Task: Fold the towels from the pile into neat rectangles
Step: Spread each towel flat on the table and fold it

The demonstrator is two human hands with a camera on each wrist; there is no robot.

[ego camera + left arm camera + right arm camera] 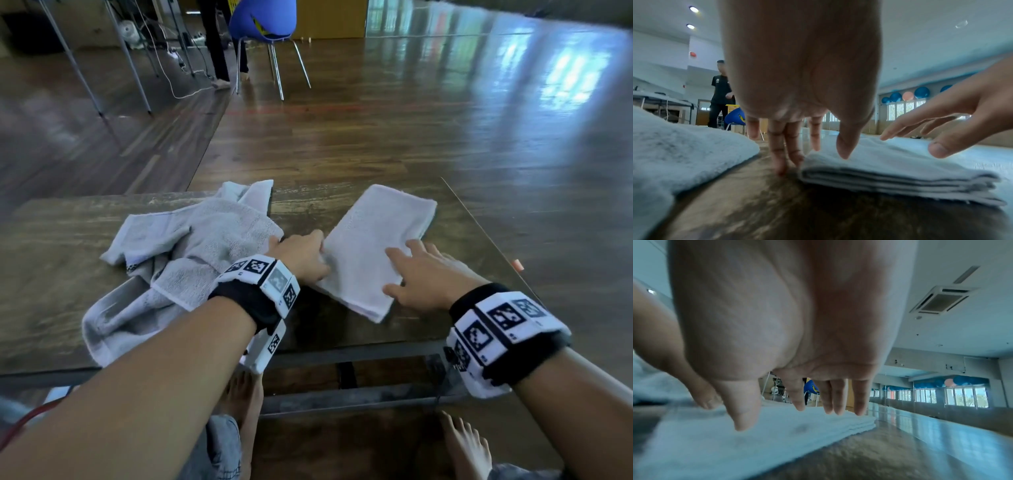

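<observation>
The left grip [303, 255] touched the folded towel's [373, 246] left edge with straight fingers; the right grip [428, 274] hovered spread above it. The pale, layered rectangle lay near the desk's [51, 274] right edge, the crumpled pile [191, 246] beside it.

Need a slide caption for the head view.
Both hands, left hand and right hand, square up folded towel beside unfolded pile.

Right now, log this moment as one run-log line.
folded towel flat on table | left hand at its left edge | right hand open over it | pile unfolded
</observation>
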